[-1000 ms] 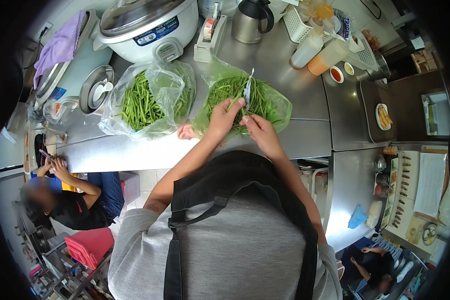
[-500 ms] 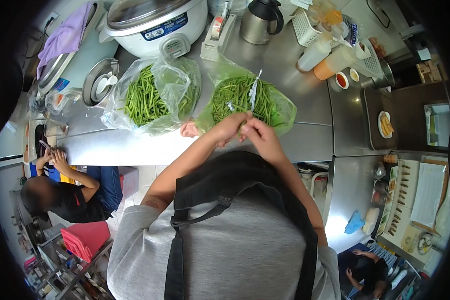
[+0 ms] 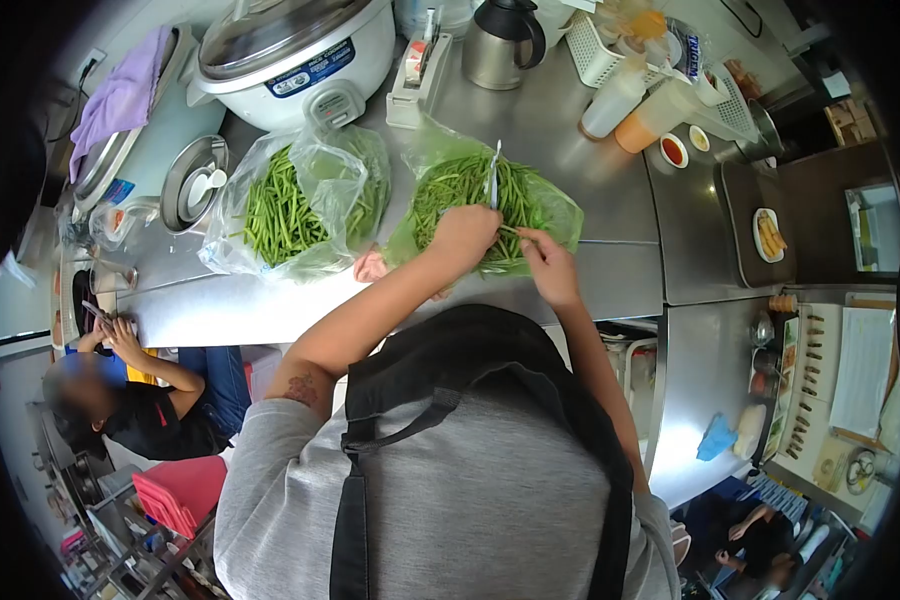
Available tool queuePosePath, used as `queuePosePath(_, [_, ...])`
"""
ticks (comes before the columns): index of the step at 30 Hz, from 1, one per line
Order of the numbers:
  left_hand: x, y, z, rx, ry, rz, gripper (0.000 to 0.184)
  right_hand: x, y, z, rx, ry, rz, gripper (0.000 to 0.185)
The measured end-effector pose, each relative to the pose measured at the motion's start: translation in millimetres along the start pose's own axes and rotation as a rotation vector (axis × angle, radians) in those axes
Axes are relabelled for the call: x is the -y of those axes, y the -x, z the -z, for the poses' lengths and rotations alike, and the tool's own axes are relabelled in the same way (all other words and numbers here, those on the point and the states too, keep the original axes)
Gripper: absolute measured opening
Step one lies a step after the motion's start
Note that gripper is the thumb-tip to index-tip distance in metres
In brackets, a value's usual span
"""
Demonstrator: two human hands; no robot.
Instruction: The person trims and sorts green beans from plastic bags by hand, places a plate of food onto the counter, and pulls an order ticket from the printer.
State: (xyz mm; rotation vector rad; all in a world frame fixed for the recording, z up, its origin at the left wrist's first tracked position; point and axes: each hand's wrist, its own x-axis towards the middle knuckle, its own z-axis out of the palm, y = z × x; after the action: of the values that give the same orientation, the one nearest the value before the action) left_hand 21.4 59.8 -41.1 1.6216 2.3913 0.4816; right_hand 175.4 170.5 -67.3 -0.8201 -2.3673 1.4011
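Note:
Over the right-hand bag of green beans [image 3: 535,200], a thin green bean [image 3: 509,229] runs between my two hands. My right hand [image 3: 549,264] pinches its right end at the bag's lower edge. My left hand [image 3: 467,238] is closed at its other end, knuckles up, fingertips mostly hidden. A crumpled silvery strip [image 3: 493,178] lies on the beans just above my left hand. Left of this green bag, a clear plastic bag [image 3: 342,190] stands open with cut bean pieces [image 3: 277,210] in it.
Behind the bags are a rice cooker [image 3: 292,60], a tape dispenser [image 3: 416,82] and a steel jug [image 3: 496,45]. Squeeze bottles [image 3: 613,98] and sauce cups [image 3: 674,150] stand back right. A person [image 3: 135,400] sits lower left; another person [image 3: 763,535] is lower right.
My hands have moved up from the bag's near edge and apart, with the bean now stretched between them. The view has shifted slightly.

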Motion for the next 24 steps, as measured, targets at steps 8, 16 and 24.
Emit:
queuePosePath(8, [6, 4, 44, -0.157, -0.015, -0.040, 0.014, 26, -2, -2, -0.004, 0.136, 0.147, 0.020])
queuePosePath(16, [8, 11, 65, -0.236, 0.128, -0.043, 0.017, 59, -9, 3, -0.030, -0.109, 0.231, 0.023])
queuePosePath(24, [5, 5, 36, -0.160, 0.750, 0.070, 0.024, 72, -13, 0, -0.018, -0.981, -0.140, 0.022])
